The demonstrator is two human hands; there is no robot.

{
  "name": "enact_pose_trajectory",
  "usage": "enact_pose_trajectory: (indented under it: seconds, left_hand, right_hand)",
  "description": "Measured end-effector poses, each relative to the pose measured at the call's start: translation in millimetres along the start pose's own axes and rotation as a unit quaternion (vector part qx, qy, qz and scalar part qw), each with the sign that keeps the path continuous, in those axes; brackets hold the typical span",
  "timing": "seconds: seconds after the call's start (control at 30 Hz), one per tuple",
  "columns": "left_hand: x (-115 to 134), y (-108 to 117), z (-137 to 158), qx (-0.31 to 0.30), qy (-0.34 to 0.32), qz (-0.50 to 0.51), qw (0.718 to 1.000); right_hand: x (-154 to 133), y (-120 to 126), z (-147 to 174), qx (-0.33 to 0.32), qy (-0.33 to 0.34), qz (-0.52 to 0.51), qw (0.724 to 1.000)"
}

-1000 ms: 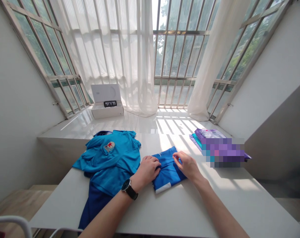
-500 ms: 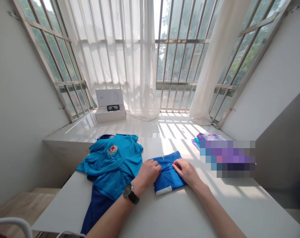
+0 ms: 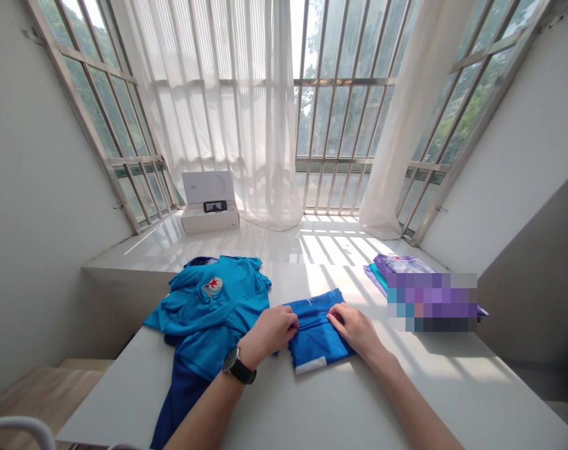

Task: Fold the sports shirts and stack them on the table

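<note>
A folded bright blue garment (image 3: 317, 350) with a white strip along its near edge lies flat on the white table. My left hand (image 3: 278, 328) is curled closed at its left side, fingertips on the cloth, with a dark watch on the wrist. On the right, my right hand (image 3: 352, 325) pinches the cloth near the upper right part. Small creases run across the fabric between both hands. To the left of them lies a loose teal shirt (image 3: 237, 312) with a red star badge, on top of dark blue clothing (image 3: 178, 400).
A stack of purple and teal folded clothes (image 3: 400, 264), partly blurred out, sits at the right. Behind the white table (image 3: 284, 412), an open white box (image 3: 211, 222) holding a black phone-like device (image 3: 215, 206) stands on the ledge by the barred, curtained window.
My left hand has shifted slightly left along the blue garment, uncovering more of its left side. My right hand stays at nearly the same place on the cloth.
</note>
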State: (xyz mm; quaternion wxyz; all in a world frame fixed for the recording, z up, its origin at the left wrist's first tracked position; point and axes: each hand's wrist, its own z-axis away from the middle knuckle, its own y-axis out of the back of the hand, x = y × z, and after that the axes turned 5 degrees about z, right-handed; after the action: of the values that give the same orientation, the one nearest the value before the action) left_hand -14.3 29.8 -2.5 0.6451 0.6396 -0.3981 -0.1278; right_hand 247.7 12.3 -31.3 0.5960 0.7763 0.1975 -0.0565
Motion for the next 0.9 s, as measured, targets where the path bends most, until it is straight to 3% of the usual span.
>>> enact_pose_trajectory:
  seconds: [0.17,0.4,0.7,0.9]
  left_hand:
    - [-1.2,-0.6,0.2,0.001,-0.006,0.004,1.0]
    - [0.6,-8.0,-2.6,0.002,-0.027,-0.008,1.0]
    - [15.5,-9.5,-1.0,0.092,-0.01,-0.042,0.995]
    - [11.8,-38.4,4.2,0.013,0.038,-0.014,0.999]
  right_hand:
    - [-0.6,-0.5,1.4,0.011,0.014,0.024,1.0]
    - [-18.5,-10.7,0.1,-0.009,0.101,0.006,0.995]
    - [-16.3,-9.7,-0.2,-0.033,0.09,0.014,0.995]
    - [-21.8,-6.2,-0.2,-0.017,0.09,0.028,0.995]
